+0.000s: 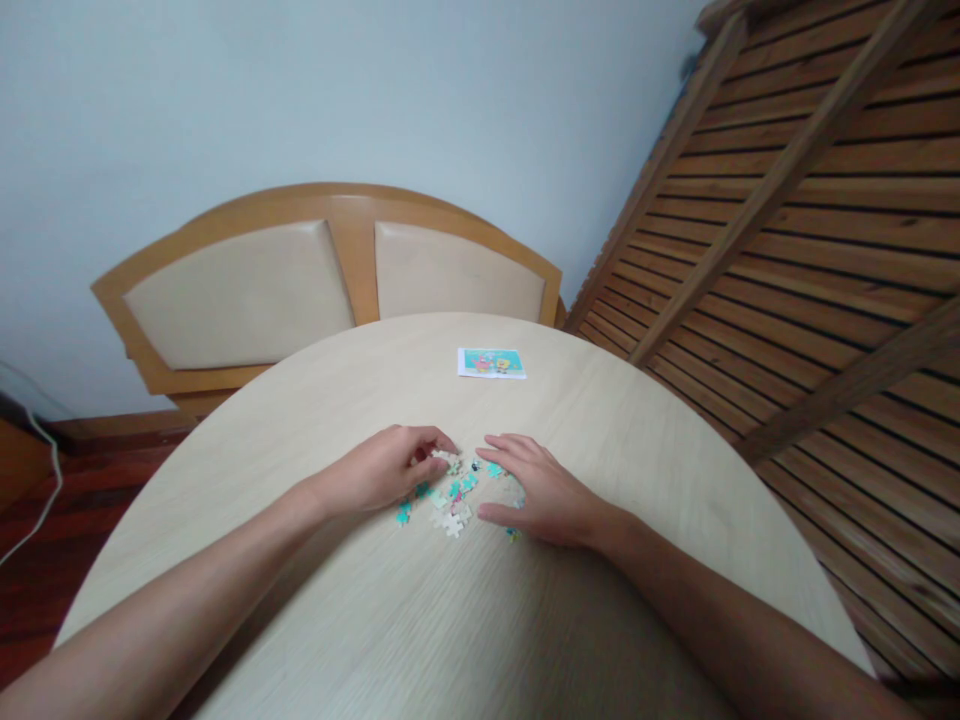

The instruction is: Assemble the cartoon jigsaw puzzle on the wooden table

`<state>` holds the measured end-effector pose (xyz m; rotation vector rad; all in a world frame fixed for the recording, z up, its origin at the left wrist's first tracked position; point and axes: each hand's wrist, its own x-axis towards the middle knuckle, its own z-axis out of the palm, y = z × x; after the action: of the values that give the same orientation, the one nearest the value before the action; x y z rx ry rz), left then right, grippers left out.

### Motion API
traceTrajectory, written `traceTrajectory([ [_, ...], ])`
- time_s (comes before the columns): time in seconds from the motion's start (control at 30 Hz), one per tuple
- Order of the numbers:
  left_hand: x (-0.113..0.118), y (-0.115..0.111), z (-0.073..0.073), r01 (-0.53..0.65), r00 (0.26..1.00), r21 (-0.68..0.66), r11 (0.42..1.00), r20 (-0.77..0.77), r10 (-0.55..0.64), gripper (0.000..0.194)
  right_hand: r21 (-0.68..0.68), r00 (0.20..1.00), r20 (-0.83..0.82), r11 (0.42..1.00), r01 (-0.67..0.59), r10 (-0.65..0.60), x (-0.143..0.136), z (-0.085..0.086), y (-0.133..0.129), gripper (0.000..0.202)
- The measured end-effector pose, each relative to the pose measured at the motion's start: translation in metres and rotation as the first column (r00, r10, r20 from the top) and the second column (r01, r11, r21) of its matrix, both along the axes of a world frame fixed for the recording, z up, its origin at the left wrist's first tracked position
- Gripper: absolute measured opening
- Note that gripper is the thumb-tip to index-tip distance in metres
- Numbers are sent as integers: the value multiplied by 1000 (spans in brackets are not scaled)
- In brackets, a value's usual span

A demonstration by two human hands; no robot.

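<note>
Several small jigsaw pieces, white, teal and a few multicoloured, lie loosely on the round table point(360, 610) between my hands. My left hand point(386, 467) is at the left edge of the pieces, thumb and fingertips closed around a whitish puzzle piece point(452, 462). On the right, my right hand point(544, 490) is spread with thumb and fingers apart, curved around some teal pieces point(495, 469). White pieces point(453, 523) sit nearest me, and a teal piece point(403, 513) lies under my left wrist side. My right palm partly hides other pieces.
A small printed picture card point(492, 363) with cartoon figures lies near the far edge of the table. Behind the table stands a padded wooden headboard point(352, 250) against the wall. Wooden slats point(825, 220) rise at the right; a white cable point(56, 470) hangs at the far left.
</note>
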<state>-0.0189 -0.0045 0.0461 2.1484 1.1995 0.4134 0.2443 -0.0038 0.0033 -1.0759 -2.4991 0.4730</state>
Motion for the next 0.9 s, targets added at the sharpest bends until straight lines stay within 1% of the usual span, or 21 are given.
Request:
traceTrajectory([
  [0.03,-3,-1,3,10,1000,-13,1000,-29,-10,35,-19,999,21,999,-44,44,0,1,-1,75],
  [0.07,-6,-2,6,25,997,-26,999,-70,-26,39,-33,996,27,996,-86,87,0,2,-2,75],
  [0.1,-10,-4,8,48,991,-45,998,-124,-53,43,-38,992,19,992,-123,123,0,3,-3,71],
  [0.13,-15,-5,10,75,982,-44,996,-172,-82,46,-34,989,3,988,-149,150,0,4,-3,63],
  [0.2,-21,-6,11,101,960,-63,993,-256,-114,41,-10,983,-36,984,-179,179,-1,6,-2,45],
  [0.3,-25,-5,6,67,947,-102,993,-308,-96,29,53,978,-84,981,-189,193,-3,5,1,24],
  [0.37,-22,-4,2,77,949,-93,993,-299,-101,20,100,973,-107,976,-194,205,-4,2,3,19],
  [0.43,-16,-4,0,125,949,-50,991,-285,-134,13,136,972,-117,973,-189,205,-5,0,6,18],
  [0.53,-5,-6,-1,160,954,41,986,-262,-144,11,146,977,-139,979,-143,164,-3,-1,9,19],
  [0.63,3,-7,-1,121,965,92,988,-244,-95,11,98,973,-219,994,-49,69,0,2,10,21],
  [0.73,7,-7,-2,51,980,125,991,-197,-26,11,51,954,-301,998,21,-5,1,6,10,25],
  [0.83,8,-6,-2,-9,994,144,990,-102,24,18,24,945,-328,1000,7,1,0,8,10,32],
  [0.9,8,-4,-2,-24,998,138,990,-57,32,21,12,953,-300,1000,-28,30,0,10,9,33],
])
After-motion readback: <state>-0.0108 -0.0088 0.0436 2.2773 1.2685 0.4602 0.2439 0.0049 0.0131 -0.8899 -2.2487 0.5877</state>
